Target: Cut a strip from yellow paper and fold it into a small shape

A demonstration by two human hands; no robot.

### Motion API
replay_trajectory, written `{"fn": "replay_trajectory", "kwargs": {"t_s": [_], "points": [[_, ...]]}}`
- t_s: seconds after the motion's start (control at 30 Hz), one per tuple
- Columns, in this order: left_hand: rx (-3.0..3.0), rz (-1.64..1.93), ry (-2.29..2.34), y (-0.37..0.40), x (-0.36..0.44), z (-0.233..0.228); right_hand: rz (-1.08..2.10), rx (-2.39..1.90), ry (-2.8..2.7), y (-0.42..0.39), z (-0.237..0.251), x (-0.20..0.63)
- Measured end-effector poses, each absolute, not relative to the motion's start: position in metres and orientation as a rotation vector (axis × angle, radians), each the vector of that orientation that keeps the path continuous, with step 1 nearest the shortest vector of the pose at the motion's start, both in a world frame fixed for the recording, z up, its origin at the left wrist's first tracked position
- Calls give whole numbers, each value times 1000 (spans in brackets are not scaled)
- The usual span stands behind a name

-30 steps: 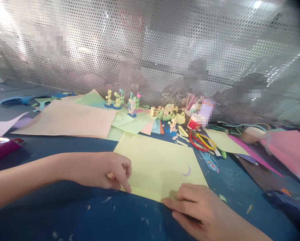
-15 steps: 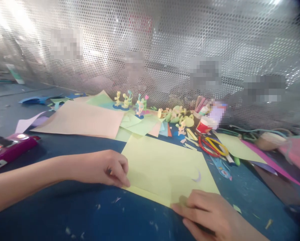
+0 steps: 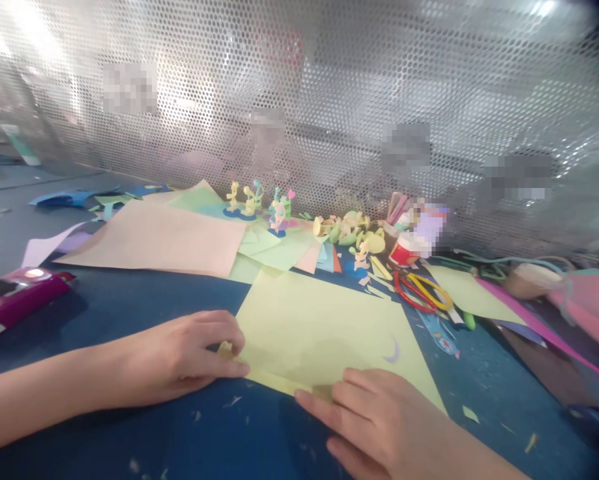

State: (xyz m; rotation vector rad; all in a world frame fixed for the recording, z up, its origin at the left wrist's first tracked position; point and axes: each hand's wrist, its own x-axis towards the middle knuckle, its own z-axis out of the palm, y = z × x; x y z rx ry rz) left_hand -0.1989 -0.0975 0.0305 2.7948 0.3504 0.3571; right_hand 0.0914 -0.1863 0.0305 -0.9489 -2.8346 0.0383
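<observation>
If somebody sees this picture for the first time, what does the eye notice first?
First, the yellow-green paper sheet on the blue table, with the left hand and right hand pressing its near edge. Behind it stand small paper figures, and red-and-yellow scissors lie to the right.

Two hands are counted: one left hand (image 3: 179, 357) at 7 o'clock and one right hand (image 3: 379, 420) at 5 o'clock. One yellow-green sheet (image 3: 324, 327) is listed at centre. One peach sheet (image 3: 164, 237) is recorded at 10 o'clock. One pair of scissors (image 3: 422, 290) is noted at 3 o'clock. One magenta device (image 3: 14, 297) is entered at 9 o'clock. The small paper figures at 12 o'clock cannot be counted exactly.
</observation>
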Motion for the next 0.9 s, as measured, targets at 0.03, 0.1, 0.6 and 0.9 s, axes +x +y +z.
{"fn": "replay_trajectory", "kwargs": {"t_s": [0.03, 0.1, 0.6, 0.9], "points": [[2801, 300, 372, -98, -199, 33, 86, -945, -2857, -184, 30, 89], [2792, 235, 403, -97, -201, 38, 163, -963, -2846, -180, 30, 86], [2599, 335, 677, -89, -219, 54, 276, -983, -2765, -177, 27, 85], [2884, 196, 382, -132, -160, 55, 207, -1012, -2783, -179, 26, 84]]}}
